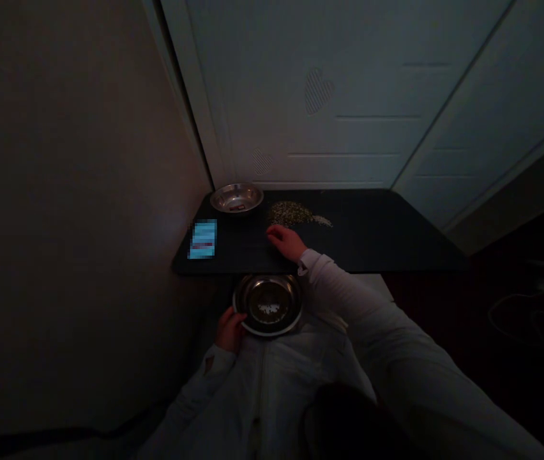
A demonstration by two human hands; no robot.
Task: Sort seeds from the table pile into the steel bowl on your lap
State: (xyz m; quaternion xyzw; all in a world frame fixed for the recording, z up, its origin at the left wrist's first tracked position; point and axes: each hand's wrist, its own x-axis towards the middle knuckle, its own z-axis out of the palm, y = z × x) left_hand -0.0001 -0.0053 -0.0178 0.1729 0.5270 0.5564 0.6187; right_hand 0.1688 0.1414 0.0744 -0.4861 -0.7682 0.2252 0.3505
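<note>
My left hand (230,328) grips the near left rim of a metal bowl (295,313) held at my lap, below the table's front edge. Inside that bowl lies a small patch of white grains (269,309). Above the dark table, my right hand (287,241) is closed with its fingers curled together; whatever they hold is hidden. Just beyond its fingertips spreads a pile of small mixed greenish and pale grains (291,212), too small to name. A little strip of whitish grains (322,221) trails off the pile's right side.
A second metal bowl (237,199) stands at the back left of the dark table (377,236). Near the left edge lies a lit, blurred phone-like screen (203,239). White panels (358,96) with heart patterns rise behind the table, and a wall (109,191) stands to the left.
</note>
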